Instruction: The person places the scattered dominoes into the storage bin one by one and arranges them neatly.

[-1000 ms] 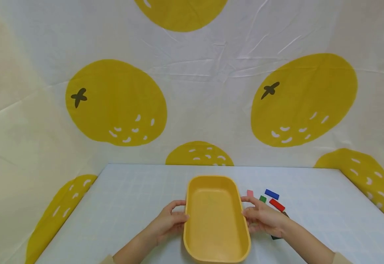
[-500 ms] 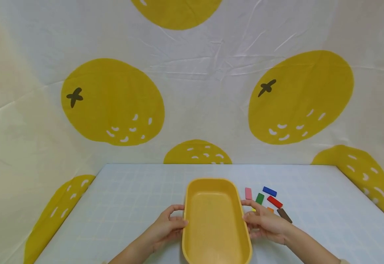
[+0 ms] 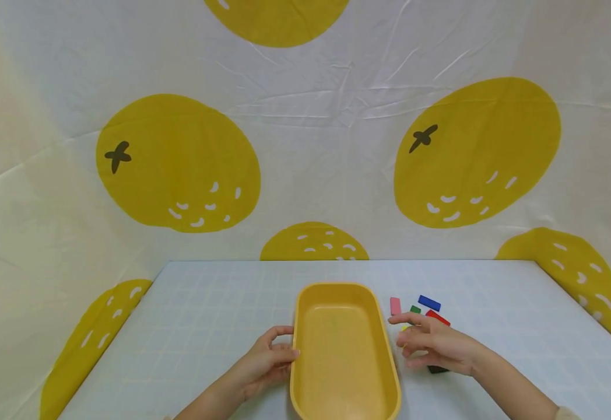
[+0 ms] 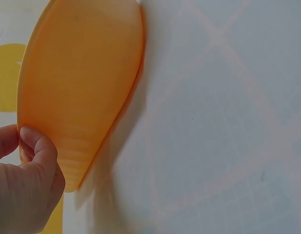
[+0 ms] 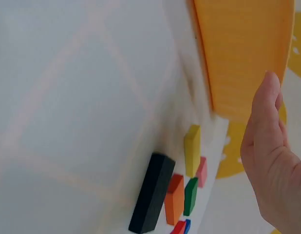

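Observation:
A deep yellow rectangular tray (image 3: 337, 350) with rounded corners stands on the table, nothing inside it. At its left rim my left hand (image 3: 263, 364) pinches the edge between thumb and fingers, as the left wrist view also shows. My right hand (image 3: 442, 347) hovers off the tray's right side, fingers loosely extended and holding nothing. Under and behind it lie small coloured blocks: pink (image 3: 395, 306), blue (image 3: 429, 303), green (image 3: 415, 309), red (image 3: 438, 317) and black (image 3: 436, 369). The right wrist view adds a yellow block (image 5: 192, 151) and an orange block (image 5: 174, 199).
The table (image 3: 216, 291) has a pale grid-patterned cover. A white cloth backdrop (image 3: 332, 175) with large yellow fruit prints rises along its back edge and left side.
The tray has settled slightly nearer. My right hand has let go of its right rim and moved right, over the blocks, covering the brown one. My left hand keeps its grip.

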The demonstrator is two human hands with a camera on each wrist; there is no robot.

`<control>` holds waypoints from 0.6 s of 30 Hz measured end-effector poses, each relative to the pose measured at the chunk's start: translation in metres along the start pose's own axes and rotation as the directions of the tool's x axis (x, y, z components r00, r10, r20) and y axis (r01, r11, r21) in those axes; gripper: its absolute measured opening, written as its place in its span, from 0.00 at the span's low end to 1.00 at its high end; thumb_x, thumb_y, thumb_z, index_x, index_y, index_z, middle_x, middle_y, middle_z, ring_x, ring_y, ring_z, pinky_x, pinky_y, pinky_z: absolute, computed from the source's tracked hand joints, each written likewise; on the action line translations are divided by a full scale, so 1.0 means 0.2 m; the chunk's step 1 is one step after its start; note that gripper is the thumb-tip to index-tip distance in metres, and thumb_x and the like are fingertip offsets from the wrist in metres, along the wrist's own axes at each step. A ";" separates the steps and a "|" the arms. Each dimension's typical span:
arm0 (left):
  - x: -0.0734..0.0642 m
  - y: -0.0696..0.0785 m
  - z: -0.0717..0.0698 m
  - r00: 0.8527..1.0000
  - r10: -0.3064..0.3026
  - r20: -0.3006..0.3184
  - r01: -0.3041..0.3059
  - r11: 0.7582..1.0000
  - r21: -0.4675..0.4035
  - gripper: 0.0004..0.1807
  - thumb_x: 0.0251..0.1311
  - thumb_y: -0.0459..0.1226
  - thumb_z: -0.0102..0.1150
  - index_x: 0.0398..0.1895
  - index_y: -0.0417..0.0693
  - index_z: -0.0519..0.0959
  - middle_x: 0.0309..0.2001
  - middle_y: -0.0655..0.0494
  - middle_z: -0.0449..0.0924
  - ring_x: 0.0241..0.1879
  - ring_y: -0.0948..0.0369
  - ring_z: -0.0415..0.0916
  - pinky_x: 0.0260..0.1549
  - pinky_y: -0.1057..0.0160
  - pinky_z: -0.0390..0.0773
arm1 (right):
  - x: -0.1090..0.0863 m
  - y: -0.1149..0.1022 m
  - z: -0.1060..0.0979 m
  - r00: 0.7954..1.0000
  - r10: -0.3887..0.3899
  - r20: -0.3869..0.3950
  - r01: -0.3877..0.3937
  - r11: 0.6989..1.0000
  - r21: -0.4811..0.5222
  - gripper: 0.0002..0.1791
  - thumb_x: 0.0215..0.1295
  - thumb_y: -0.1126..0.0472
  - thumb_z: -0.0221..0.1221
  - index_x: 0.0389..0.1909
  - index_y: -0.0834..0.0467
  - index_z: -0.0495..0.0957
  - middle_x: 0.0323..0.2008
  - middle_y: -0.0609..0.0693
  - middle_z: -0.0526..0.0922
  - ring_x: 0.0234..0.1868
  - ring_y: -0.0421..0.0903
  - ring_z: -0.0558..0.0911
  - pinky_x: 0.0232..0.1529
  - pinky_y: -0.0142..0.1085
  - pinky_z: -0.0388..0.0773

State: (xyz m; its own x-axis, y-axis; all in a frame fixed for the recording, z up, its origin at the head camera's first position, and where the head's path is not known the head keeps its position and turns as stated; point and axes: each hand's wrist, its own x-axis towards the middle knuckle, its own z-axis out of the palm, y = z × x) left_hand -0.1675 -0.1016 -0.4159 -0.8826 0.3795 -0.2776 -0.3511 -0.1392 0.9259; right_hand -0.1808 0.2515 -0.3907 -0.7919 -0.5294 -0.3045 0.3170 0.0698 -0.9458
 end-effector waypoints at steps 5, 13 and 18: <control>0.00 0.00 0.00 1.000 -0.010 0.006 0.011 0.999 -0.031 0.28 0.56 0.26 0.57 0.58 0.38 0.58 0.34 0.52 0.77 0.27 0.65 0.74 0.29 0.69 0.75 | -0.05 -0.04 -0.13 1.000 -0.022 -0.018 0.021 0.997 -0.068 0.17 0.67 0.62 0.54 0.55 0.60 0.68 0.38 0.52 0.77 0.37 0.46 0.77 0.42 0.40 0.78; 0.00 0.01 -0.01 1.000 -0.012 0.014 0.012 0.999 -0.029 0.27 0.57 0.27 0.57 0.58 0.38 0.58 0.35 0.51 0.77 0.28 0.65 0.74 0.29 0.69 0.76 | -0.13 -0.02 -0.34 0.975 -0.027 -0.222 -0.046 0.948 -0.316 0.27 0.64 0.61 0.57 0.57 0.72 0.62 0.42 0.56 0.76 0.44 0.50 0.76 0.46 0.46 0.76; 0.00 0.01 -0.01 1.000 -0.016 0.012 0.016 1.000 -0.019 0.27 0.57 0.27 0.57 0.58 0.38 0.59 0.36 0.51 0.77 0.29 0.64 0.74 0.30 0.68 0.76 | -0.18 0.03 -0.44 0.964 -0.013 -0.267 -0.087 0.929 -0.360 0.27 0.63 0.62 0.56 0.57 0.73 0.60 0.37 0.55 0.75 0.41 0.49 0.76 0.44 0.41 0.78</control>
State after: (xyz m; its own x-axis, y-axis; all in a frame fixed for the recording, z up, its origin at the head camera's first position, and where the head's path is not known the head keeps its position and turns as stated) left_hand -0.1681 -0.1028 -0.4152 -0.8730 0.3930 -0.2890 -0.3711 -0.1506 0.9163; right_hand -0.1966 0.3462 -0.3962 -0.9063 -0.2857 -0.3114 0.1755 0.4158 -0.8923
